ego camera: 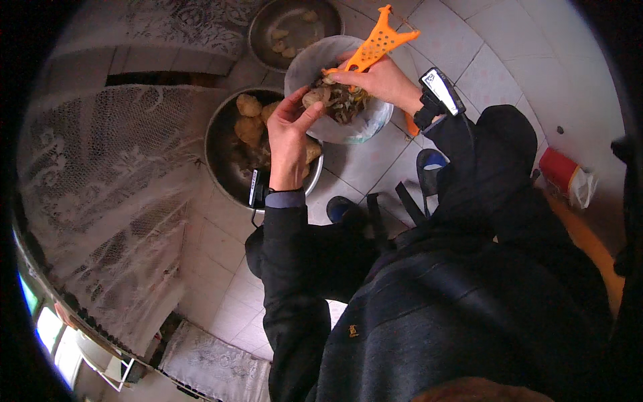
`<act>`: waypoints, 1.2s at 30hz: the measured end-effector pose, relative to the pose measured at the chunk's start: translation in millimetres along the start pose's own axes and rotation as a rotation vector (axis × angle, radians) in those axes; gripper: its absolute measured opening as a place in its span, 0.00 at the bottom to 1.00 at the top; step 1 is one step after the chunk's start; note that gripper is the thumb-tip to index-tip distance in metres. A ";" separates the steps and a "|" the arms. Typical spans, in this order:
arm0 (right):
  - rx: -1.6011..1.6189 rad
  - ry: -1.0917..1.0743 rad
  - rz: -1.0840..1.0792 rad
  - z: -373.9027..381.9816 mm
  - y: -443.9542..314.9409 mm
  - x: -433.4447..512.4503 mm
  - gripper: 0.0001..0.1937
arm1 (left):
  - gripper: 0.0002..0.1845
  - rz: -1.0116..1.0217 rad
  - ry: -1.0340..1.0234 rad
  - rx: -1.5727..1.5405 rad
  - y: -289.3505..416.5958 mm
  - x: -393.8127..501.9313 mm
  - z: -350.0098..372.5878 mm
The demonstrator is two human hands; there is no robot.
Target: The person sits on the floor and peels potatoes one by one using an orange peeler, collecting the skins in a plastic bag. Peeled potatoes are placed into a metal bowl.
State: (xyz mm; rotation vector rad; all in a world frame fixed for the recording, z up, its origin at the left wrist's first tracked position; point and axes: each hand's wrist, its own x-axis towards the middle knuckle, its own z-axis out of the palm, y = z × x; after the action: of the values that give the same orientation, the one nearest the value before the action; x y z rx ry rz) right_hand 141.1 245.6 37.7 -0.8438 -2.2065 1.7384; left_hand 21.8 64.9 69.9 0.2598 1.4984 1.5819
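My left hand [291, 130] holds a brownish potato [315, 97] between thumb and fingers, above a pale bowl [369, 131]. In my right hand [379, 80] is an orange plastic peeler [379, 42] with a perforated, forked body. Its lower end is close to the potato, and my fingers partly hide it. Dark and yellowish peelings [346, 108] lie in the bowl beneath both hands. Just left of the bowl, a metal basin [213, 168] contains several unpeeled potatoes [248, 129], partly covered by my left hand and wrist.
A second metal basin [256, 47] with several pale pieces [289, 52] stands beyond the bowl. White lace cloth [110, 201] hangs along the left. An orange object [412, 124] shows below my right wrist. On the tiled floor [482, 75], a red container [557, 168] lies at right.
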 end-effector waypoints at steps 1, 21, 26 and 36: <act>-0.029 0.002 -0.042 2.2 0.9 -0.4 0.17 | 0.23 -0.022 0.011 0.010 1.2 0.5 -1.9; -0.170 -0.249 0.132 -16.4 -41.5 1.0 0.22 | 0.21 -0.052 0.052 -0.050 2.9 1.5 -2.2; -0.157 -0.234 0.198 -9.5 -41.4 3.2 0.23 | 0.21 -0.089 0.082 -0.138 -2.5 3.9 1.9; -0.077 -0.252 0.109 -10.5 -42.3 0.7 0.22 | 0.23 0.013 0.087 -0.165 -1.8 4.2 8.4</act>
State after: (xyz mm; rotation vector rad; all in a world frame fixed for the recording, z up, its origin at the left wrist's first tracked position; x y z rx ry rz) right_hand 132.8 248.6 80.3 -0.8155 -2.4432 1.9142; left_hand 26.0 73.4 68.6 0.1090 1.4242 1.7356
